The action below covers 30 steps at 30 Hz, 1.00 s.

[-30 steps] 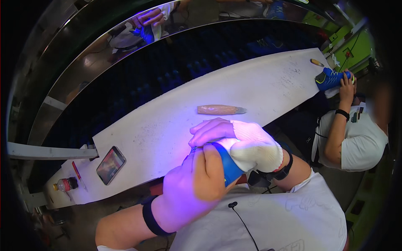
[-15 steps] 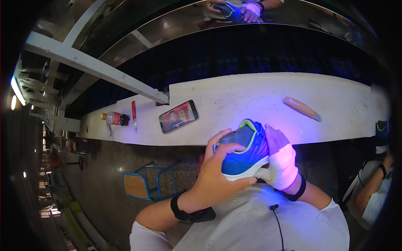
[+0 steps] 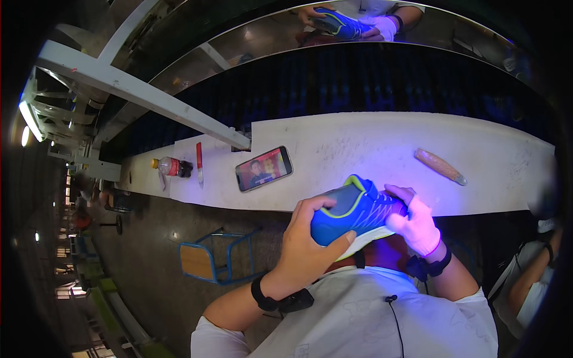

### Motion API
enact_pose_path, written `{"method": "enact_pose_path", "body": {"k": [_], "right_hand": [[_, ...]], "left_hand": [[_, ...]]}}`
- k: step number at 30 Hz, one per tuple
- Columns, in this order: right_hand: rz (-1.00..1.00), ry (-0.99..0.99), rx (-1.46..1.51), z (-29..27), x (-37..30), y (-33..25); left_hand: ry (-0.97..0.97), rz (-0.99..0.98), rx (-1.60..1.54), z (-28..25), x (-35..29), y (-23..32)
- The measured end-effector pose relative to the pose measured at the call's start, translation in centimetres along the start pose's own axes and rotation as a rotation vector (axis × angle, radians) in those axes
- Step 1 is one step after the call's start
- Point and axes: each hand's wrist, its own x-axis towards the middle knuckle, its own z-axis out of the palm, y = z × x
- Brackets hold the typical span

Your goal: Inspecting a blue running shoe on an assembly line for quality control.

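A blue sneaker [image 3: 352, 215] with a lime-green collar lining and a white sole is held up in front of my body, at the near edge of the bench. My bare left hand [image 3: 307, 238] grips its heel, with fingers at the collar opening and thumb along the side near the sole. At the toe end, my right hand [image 3: 416, 222], in a white fingerless glove, clasps the front of the shoe. Purple light falls on the glove and toe. The sneaker's underside and far side are hidden.
On the white bench [image 3: 346, 143] lie a smartphone [image 3: 264, 169], a wooden-handled tool [image 3: 440, 166], a red-handled knife [image 3: 200, 164] and a dark drink bottle [image 3: 173, 167]. A grey metal beam [image 3: 143, 95] crosses overhead. A blue-framed stool [image 3: 218, 256] stands below left; another person's arm [image 3: 534, 271] shows at right.
The sneaker has turned so its side and laces show more. My right hand has shifted right toward the toe, and my left hand now holds the heel end. The whole view has shifted slightly.
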Motion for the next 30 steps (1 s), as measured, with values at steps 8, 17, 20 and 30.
{"method": "enact_pose_path", "body": {"k": [8,17,20,30], "right_hand": [[-0.150,0.352,0.753,-9.5,-8.7,-1.2],[0.325,0.497,1.130,-11.0,-13.5,-2.0],[0.040,0.540,1.163,-12.2,-12.3,-3.6],[-0.953,1.217,-0.166,-34.4,12.7,-26.2]], "left_hand": [[-0.239,0.826,0.043,11.8,4.8,2.7],[-0.273,0.809,0.036,12.9,6.9,-3.3],[0.026,0.674,0.164,8.9,9.6,-6.5],[0.136,0.562,0.469,6.1,9.8,-13.2]]}}
